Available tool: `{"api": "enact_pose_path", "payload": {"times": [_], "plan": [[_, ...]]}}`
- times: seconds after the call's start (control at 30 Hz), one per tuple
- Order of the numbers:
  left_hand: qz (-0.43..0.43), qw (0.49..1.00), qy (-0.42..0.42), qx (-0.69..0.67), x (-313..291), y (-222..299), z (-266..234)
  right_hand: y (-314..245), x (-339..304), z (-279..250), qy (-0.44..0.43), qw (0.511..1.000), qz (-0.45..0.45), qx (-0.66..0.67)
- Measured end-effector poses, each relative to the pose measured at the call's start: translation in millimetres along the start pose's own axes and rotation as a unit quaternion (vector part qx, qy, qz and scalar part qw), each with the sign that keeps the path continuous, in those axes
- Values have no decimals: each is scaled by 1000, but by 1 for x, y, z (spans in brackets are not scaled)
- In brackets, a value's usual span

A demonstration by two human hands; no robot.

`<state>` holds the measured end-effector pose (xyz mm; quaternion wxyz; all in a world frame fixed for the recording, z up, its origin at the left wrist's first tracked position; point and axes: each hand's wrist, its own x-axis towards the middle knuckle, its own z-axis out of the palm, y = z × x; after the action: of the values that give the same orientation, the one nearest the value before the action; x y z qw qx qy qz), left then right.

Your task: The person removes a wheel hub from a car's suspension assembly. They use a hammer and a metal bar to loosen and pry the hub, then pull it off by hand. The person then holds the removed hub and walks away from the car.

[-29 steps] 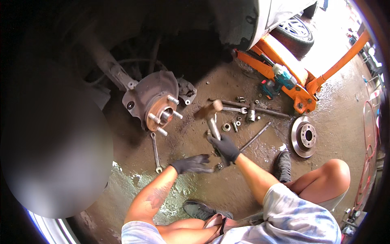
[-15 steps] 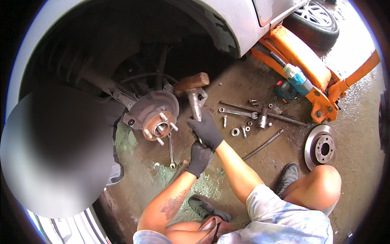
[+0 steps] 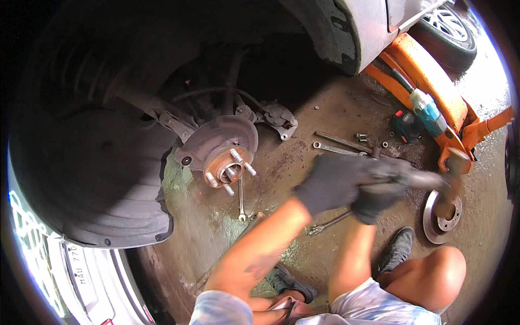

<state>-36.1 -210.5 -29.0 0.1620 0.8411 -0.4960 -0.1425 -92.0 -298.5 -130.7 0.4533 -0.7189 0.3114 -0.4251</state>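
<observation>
A sledgehammer is held in both my dark-gloved hands, its rusty head (image 3: 456, 170) smeared by motion at the right, above the brake disc (image 3: 431, 223) on the floor. My left hand (image 3: 331, 183) is closed, apparently around the handle's rear part. Beside it and slightly lower, my right hand (image 3: 377, 201) is wrapped round the handle too; the fingers are partly blurred. To the left of both hands stands the bare wheel hub (image 3: 219, 167) with its studs, in front of a dust shield (image 3: 208, 142). Nothing touches the hub.
An orange jack (image 3: 428, 70) stands at the upper right, with a teal impact wrench (image 3: 429, 111) against it. A wheel (image 3: 447, 40) lies behind. One combination wrench (image 3: 241, 201) lies below the hub; another wrench (image 3: 333, 148), a bar (image 3: 341, 140) and several sockets lie beyond my hands.
The sledgehammer and both my hands have swung from beside the hub over to the right. The view has shifted, so the hub now sits further right in it.
</observation>
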Motion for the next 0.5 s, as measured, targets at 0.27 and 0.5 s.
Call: {"api": "enact_pose_path", "payload": {"times": [0.27, 0.5], "plan": [[-374, 605, 415, -567, -93, 11, 115, -38, -58, 62, -440, 786, 320, 293], [-5, 987, -68, -147, 69, 48, 55, 67, 71, -78, -81, 960, 44, 264]]}}
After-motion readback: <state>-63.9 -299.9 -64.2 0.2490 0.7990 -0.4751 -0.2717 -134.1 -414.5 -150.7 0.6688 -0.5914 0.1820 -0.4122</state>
